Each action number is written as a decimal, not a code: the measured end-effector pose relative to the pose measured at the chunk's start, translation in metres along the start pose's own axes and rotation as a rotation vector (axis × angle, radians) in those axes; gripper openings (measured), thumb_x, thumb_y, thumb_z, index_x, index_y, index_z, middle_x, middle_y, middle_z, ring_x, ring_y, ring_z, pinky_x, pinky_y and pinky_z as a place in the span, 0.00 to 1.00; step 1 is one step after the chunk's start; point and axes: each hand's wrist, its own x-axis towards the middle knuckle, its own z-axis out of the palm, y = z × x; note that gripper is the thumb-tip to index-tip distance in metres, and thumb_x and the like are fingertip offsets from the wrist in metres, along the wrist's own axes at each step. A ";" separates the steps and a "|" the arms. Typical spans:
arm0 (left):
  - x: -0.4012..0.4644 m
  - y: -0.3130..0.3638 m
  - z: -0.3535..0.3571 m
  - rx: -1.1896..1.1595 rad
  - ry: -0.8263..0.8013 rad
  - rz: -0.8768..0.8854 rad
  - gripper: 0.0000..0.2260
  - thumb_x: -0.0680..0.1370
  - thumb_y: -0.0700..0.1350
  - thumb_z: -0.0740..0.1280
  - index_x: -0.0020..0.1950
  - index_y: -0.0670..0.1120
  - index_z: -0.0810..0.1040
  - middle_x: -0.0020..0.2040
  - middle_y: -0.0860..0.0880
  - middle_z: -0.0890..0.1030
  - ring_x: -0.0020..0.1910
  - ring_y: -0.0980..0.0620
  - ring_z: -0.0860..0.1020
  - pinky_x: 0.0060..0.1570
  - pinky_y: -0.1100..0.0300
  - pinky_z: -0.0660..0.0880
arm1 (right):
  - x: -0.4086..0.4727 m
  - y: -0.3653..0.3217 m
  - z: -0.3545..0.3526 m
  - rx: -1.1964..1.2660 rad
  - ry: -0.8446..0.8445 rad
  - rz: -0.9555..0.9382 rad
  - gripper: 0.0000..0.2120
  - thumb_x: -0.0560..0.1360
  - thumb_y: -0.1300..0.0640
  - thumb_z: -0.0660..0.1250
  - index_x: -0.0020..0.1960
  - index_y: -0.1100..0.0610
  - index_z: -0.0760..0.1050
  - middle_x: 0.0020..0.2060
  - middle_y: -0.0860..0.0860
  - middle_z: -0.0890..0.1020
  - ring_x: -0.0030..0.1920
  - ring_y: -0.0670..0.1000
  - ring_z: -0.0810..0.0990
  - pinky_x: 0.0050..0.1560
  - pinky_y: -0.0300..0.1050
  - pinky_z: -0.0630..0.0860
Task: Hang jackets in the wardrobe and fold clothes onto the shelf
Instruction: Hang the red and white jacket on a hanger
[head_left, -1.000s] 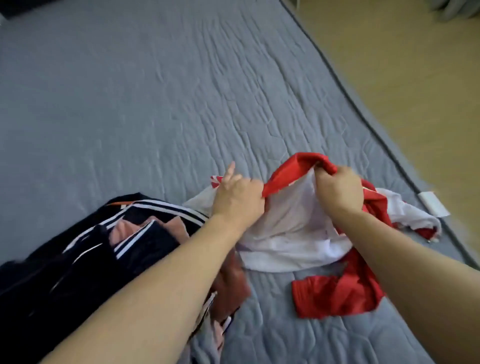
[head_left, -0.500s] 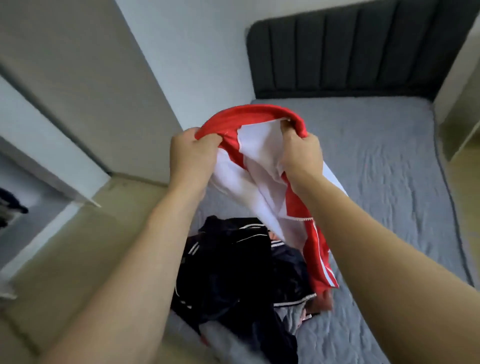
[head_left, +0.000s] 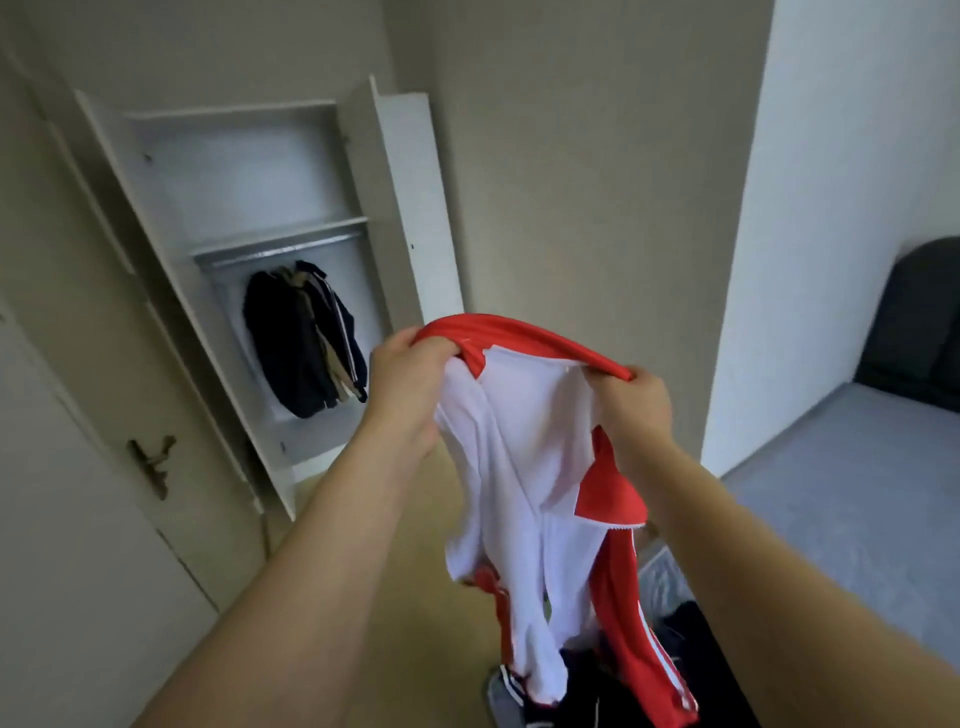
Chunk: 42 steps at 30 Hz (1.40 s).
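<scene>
A red jacket with white lining (head_left: 524, 467) hangs in the air in front of me, held by its collar. My left hand (head_left: 408, 376) grips the collar's left end and my right hand (head_left: 636, 402) grips its right end. The jacket's lower part drapes down toward a pile of dark clothes (head_left: 649, 675) at the bottom right. To the left stands the open white wardrobe (head_left: 249, 171). Several dark jackets (head_left: 304, 338) hang on the rail under its shelf (head_left: 283, 231).
A closed door with a handle (head_left: 150, 462) fills the left side. The wardrobe's open door (head_left: 410, 197) stands against a beige wall. The grey bed (head_left: 841, 493) with a dark headboard (head_left: 914, 332) lies at the right. Wooden floor (head_left: 405, 623) stretches between me and the wardrobe.
Both hands have lifted the red jacket off the bed and kept hold of its collar. My view has swung left from the bed to the open wardrobe.
</scene>
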 end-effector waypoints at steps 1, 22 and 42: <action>0.020 0.003 -0.016 -0.012 0.010 -0.006 0.07 0.63 0.37 0.66 0.33 0.46 0.83 0.34 0.45 0.82 0.33 0.49 0.79 0.39 0.57 0.76 | 0.006 -0.004 0.027 -0.003 -0.009 -0.004 0.11 0.69 0.50 0.67 0.36 0.58 0.74 0.27 0.49 0.75 0.29 0.52 0.73 0.31 0.44 0.71; 0.559 -0.051 -0.263 0.087 0.438 -0.015 0.05 0.81 0.37 0.60 0.51 0.41 0.75 0.38 0.49 0.73 0.35 0.55 0.73 0.31 0.69 0.73 | 0.239 0.007 0.617 -0.275 -0.550 0.127 0.13 0.77 0.62 0.60 0.59 0.65 0.75 0.47 0.60 0.81 0.48 0.59 0.78 0.49 0.47 0.74; 1.101 -0.214 -0.423 0.647 -0.329 -0.685 0.16 0.71 0.42 0.74 0.59 0.46 0.81 0.54 0.45 0.84 0.55 0.43 0.81 0.58 0.47 0.77 | 0.544 -0.135 1.110 0.536 -0.440 0.360 0.10 0.81 0.57 0.62 0.43 0.60 0.76 0.20 0.51 0.76 0.20 0.47 0.75 0.23 0.37 0.74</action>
